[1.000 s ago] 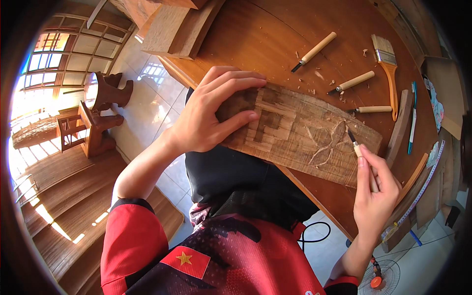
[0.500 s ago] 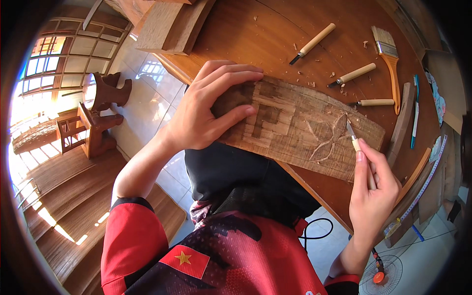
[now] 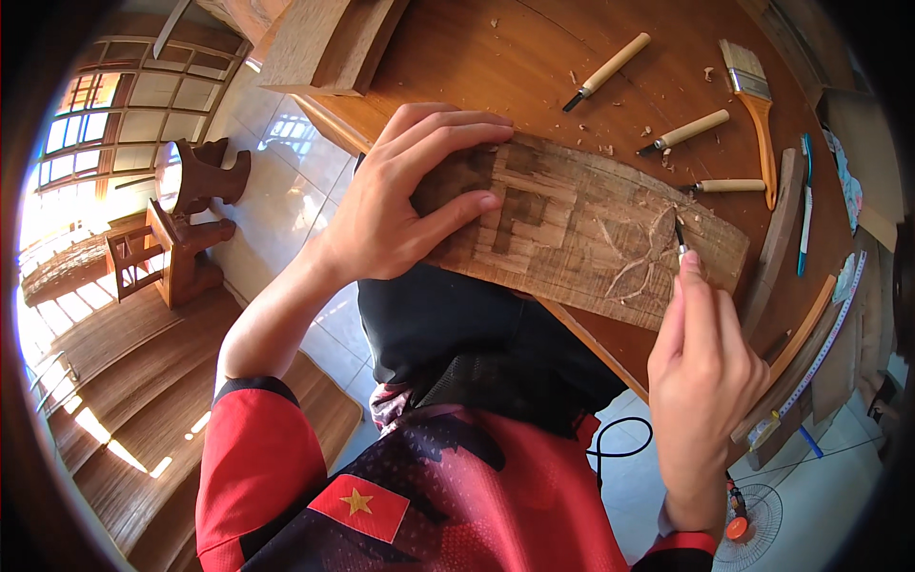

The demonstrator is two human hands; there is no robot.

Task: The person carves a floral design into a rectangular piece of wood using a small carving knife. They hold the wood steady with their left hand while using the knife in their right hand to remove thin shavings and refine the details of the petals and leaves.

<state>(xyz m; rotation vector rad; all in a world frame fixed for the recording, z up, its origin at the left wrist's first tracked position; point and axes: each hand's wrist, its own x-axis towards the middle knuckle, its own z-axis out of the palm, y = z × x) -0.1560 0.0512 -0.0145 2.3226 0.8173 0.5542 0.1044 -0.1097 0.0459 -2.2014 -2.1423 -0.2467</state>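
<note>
A long wooden board (image 3: 545,250) lies on the table, its face carved with block shapes and a flower outline (image 3: 651,255). My left hand (image 3: 386,205) grips the board's left end, thumb on the face and fingers over the far edge. In my right hand (image 3: 710,357) is a slim carving knife (image 3: 680,234), its handle mostly hidden by my fingers. The dark blade points away from me and its tip meets the wood beside a petal. Beyond the board lie a wood-handled chisel (image 3: 610,69), a second chisel (image 3: 688,131) and a third chisel (image 3: 729,186).
Wood shavings dot the brown table (image 3: 477,57). A flat brush (image 3: 758,119), a teal pen (image 3: 805,205) and a wood strip (image 3: 774,238) lie at the right. A measuring tape (image 3: 829,338) runs along the right side. A thick wood block (image 3: 334,43) stands at the far left corner.
My right hand has turned and shifted slightly nearer the board's flower, with the knife now more upright in view. The board's right part has swung slightly away from me. My left hand keeps its grip.
</note>
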